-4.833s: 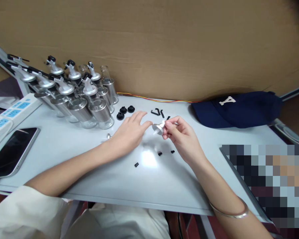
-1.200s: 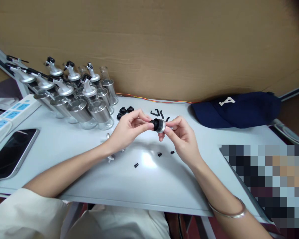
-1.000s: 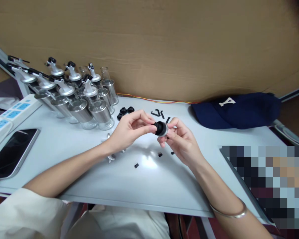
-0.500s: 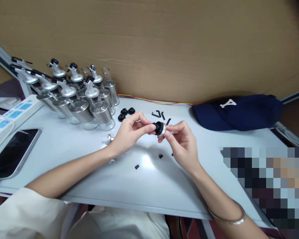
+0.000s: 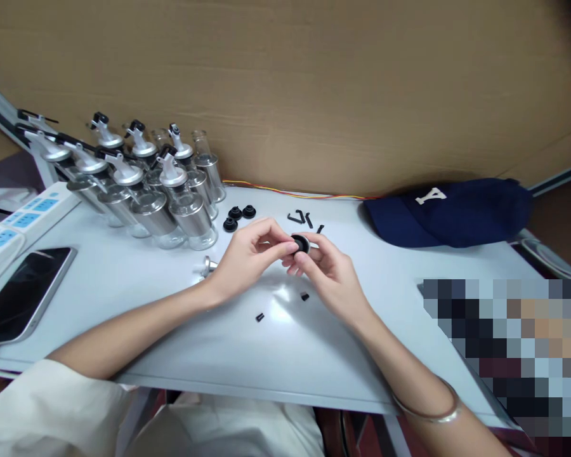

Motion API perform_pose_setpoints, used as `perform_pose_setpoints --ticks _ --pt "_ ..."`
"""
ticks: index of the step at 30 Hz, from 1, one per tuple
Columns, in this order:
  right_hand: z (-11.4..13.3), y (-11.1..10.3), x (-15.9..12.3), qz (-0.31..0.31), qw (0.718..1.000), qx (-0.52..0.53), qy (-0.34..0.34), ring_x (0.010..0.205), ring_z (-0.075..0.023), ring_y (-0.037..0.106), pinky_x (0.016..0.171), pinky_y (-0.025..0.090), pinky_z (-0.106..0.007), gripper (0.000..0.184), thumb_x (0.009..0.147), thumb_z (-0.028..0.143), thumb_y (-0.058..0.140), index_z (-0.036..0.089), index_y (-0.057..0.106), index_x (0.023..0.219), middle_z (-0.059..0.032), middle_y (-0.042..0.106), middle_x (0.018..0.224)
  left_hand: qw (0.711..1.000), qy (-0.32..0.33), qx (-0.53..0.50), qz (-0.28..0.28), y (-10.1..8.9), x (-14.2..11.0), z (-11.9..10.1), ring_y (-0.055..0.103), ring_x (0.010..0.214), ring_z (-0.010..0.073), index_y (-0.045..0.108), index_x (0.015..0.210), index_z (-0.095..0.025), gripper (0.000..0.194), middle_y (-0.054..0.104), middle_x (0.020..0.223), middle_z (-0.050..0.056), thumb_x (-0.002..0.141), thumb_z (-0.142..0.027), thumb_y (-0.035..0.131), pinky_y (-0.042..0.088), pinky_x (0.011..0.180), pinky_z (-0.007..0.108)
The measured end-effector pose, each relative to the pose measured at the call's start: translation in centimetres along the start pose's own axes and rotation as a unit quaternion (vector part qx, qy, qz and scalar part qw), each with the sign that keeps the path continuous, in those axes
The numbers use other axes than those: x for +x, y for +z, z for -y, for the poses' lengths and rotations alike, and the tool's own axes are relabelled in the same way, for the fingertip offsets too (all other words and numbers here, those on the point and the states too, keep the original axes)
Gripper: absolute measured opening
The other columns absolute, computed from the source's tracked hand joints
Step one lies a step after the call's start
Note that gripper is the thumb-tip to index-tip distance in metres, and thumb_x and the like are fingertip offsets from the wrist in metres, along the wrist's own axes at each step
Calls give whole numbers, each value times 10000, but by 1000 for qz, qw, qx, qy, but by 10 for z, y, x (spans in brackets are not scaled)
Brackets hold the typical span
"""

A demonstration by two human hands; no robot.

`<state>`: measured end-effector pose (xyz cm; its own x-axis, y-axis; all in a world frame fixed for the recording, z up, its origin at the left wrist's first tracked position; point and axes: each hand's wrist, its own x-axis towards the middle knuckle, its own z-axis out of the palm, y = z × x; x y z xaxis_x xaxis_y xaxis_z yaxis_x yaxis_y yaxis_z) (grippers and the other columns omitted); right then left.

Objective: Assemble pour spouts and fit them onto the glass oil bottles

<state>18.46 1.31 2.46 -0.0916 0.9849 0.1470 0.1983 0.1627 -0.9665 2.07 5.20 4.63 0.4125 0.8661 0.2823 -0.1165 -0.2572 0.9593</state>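
Above the middle of the table, a pourer top (image 5: 302, 242) with a black rubber stopper and a silver rim is held between both hands. My left hand (image 5: 247, 259) pinches its black middle with thumb and fingers. My right hand (image 5: 334, 270) grips the silver rim from the right, its fingers partly behind it. The pourer's spout is hidden. Beyond the hands lie loose black stoppers (image 5: 235, 213) and thin black levers (image 5: 308, 219). Two small black pieces (image 5: 305, 296) rest in front. Another silver pourer part (image 5: 208, 266) shows beside my left wrist.
Several glass bottles with metal sleeves (image 5: 193, 219) stand at the back left, most with pourers. A power strip (image 5: 26, 219) and a phone (image 5: 28, 292) are at the left. A navy cap (image 5: 450, 212) lies at the right, before a cardboard wall (image 5: 314, 95).
The pourer top has turned so its black underside faces me more. My right hand has moved left, closer to my left hand. The view has shifted slightly.
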Motion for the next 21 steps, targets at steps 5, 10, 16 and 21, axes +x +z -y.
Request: perform_pose_setpoints --ticks 5,10,16,21 --pt "1 0 0 -2 999 23 -26 716 -150 625 710 511 -316 329 865 413 586 219 531 1126 -13 655 820 999 -20 27 24 0 0 -4 591 671 102 620 781 -144 113 581 775 6 799 -253 646 498 640 243" --pt "6 -2 1 17 997 49 -51 727 -141 626 750 524 -323 304 886 403 558 217 539 1126 -18 645 855 998 -25 39 51 -4 2 1 563 809 122 584 914 -175 198 599 940 35 793 -313 658 487 699 249" --pt "6 -2 0 17 997 58 -54 692 -139 622 715 537 -316 311 887 415 557 240 532 1143 -3 633 803 995 -35 49 82 -6 3 5 566 845 122 532 987 -195 241 583 1012 38 828 -357 614 468 725 255" --pt "5 -3 1 32 996 73 -42 711 -162 628 719 529 -337 332 888 437 543 236 525 1152 -2 634 743 989 -29 91 111 -7 3 4 592 840 138 498 1060 -200 273 614 941 34 873 -395 539 459 731 270"
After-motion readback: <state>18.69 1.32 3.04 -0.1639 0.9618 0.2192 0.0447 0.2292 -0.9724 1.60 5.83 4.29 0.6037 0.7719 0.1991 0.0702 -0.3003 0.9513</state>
